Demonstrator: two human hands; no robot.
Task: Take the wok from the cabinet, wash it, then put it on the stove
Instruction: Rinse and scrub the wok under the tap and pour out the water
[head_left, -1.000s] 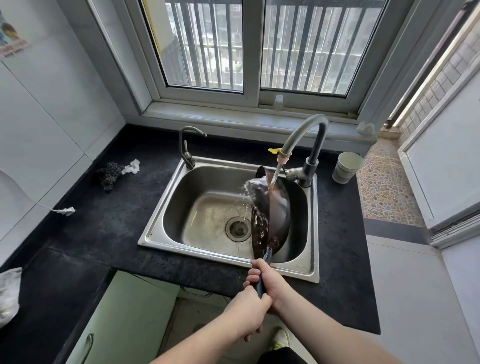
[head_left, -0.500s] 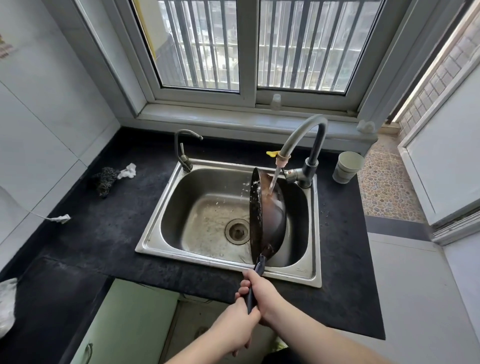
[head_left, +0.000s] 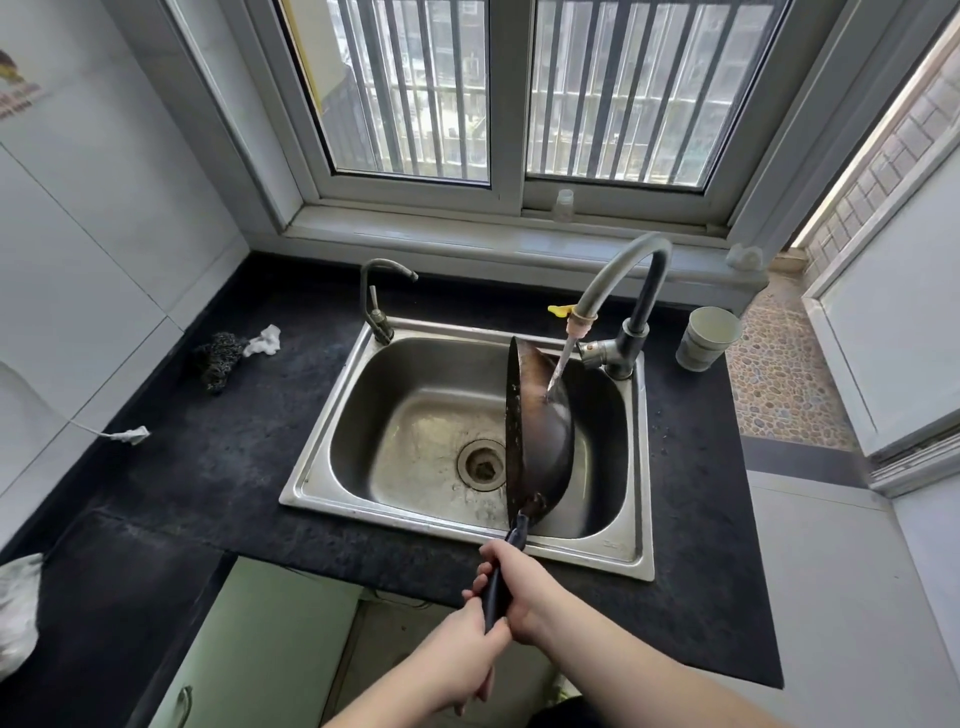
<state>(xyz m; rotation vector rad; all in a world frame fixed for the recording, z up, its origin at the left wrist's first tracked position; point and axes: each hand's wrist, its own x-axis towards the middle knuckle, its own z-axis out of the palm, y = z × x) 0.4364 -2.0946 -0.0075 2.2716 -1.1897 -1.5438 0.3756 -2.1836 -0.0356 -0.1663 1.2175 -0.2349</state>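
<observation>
The dark wok (head_left: 545, 436) stands on edge over the steel sink (head_left: 363, 483), its outer side facing right. Water runs from the curved tap (head_left: 618, 275) onto that outer side. Both my hands grip the wok's black handle (head_left: 496, 592) at the counter's front edge. My right hand (head_left: 524, 582) holds it nearer the wok, and my left hand (head_left: 462, 654) wraps the handle's end just below. No stove is in view.
Black counter (head_left: 197, 467) surrounds the sink. A dark scourer (head_left: 218, 353) and a white scrap (head_left: 265, 340) lie at the left. A small second tap (head_left: 376, 301) stands at the sink's back left. A white cup (head_left: 706, 338) sits right of the tap. A pale green cabinet (head_left: 260, 649) is below.
The wok has turned further on edge, so its inside now faces left and the stream strikes its outer side. The splashing has eased. My hands keep the same grip.
</observation>
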